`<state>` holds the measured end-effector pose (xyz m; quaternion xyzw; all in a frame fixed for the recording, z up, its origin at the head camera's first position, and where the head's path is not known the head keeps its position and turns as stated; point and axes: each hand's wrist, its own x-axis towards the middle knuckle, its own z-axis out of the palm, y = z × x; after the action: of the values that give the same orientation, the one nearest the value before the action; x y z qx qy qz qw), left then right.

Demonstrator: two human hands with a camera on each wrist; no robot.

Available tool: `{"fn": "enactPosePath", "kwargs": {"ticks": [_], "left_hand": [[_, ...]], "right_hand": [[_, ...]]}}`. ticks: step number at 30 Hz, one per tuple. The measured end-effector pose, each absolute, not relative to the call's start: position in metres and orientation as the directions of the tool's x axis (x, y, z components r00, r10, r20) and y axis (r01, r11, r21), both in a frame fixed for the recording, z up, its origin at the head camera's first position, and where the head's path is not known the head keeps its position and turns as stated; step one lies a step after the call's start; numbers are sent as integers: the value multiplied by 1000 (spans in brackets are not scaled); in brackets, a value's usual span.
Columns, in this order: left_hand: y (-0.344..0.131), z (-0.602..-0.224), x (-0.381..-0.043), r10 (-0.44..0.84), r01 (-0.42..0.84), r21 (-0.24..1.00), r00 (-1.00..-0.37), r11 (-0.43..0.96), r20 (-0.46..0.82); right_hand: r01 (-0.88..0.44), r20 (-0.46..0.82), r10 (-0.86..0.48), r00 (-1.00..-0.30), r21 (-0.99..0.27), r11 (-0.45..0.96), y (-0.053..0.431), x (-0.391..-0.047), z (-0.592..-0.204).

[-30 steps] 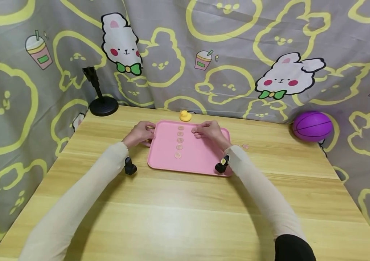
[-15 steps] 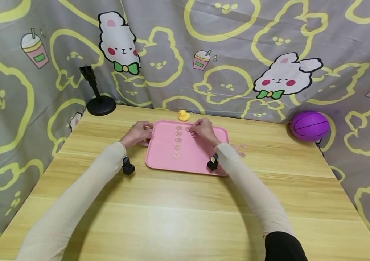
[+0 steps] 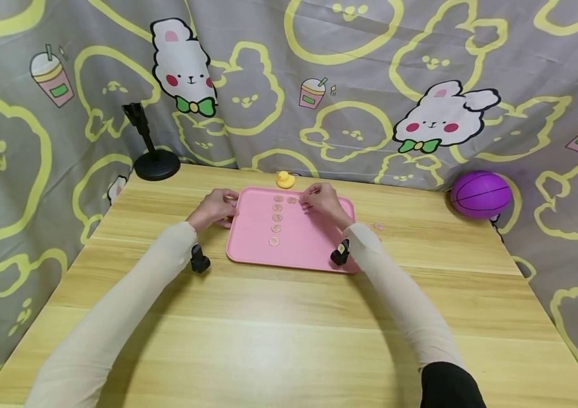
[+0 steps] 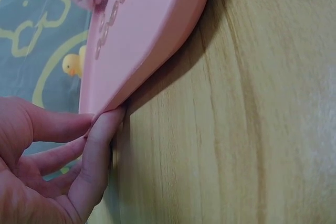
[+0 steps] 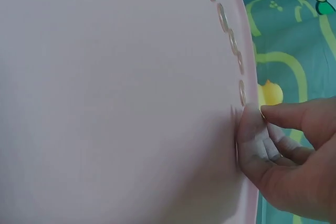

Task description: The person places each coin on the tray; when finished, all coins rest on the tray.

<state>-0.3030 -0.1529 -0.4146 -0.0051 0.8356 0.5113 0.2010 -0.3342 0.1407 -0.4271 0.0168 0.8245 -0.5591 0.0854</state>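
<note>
A pink tray (image 3: 314, 243) lies on the wooden table, with a column of several copper-coloured coins (image 3: 276, 228) on its left half. To the right of the column's far end sits one more coin (image 3: 292, 200). My left hand (image 3: 215, 207) pinches the tray's left rim between thumb and finger, which the left wrist view shows close up. My right hand (image 3: 323, 199) hovers over the tray's far side, just right of that lone coin. In the right wrist view its thumb and forefinger (image 5: 252, 124) stand slightly apart by the far rim, with no coin visible between them.
Loose coins (image 3: 378, 226) lie on the table beyond the tray's right edge, partly behind the right sleeve. A yellow rubber duck (image 3: 285, 179) stands behind the tray. A black stand (image 3: 156, 164) is at the back left, a purple ball (image 3: 480, 194) at the back right.
My right hand moved left over the tray and set a coin beside the column's far end. It let go and drew back a little to the right. The left hand stays on the rim.
</note>
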Motion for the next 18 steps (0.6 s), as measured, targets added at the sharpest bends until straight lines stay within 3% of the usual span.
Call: {"fn": "enactPosePath", "kwargs": {"ticks": [10,18], "left_hand": [[-153,-415,-303,199,-211,853,-919,477,-339],[-154,-415,-302,209,-202,857,-920,474,-333]], "right_hand": [[55,-98,-63,-993,-868,494,188,-320,-415],[73,-111,-46,-993,-863,500,234,-308,-411]]}}
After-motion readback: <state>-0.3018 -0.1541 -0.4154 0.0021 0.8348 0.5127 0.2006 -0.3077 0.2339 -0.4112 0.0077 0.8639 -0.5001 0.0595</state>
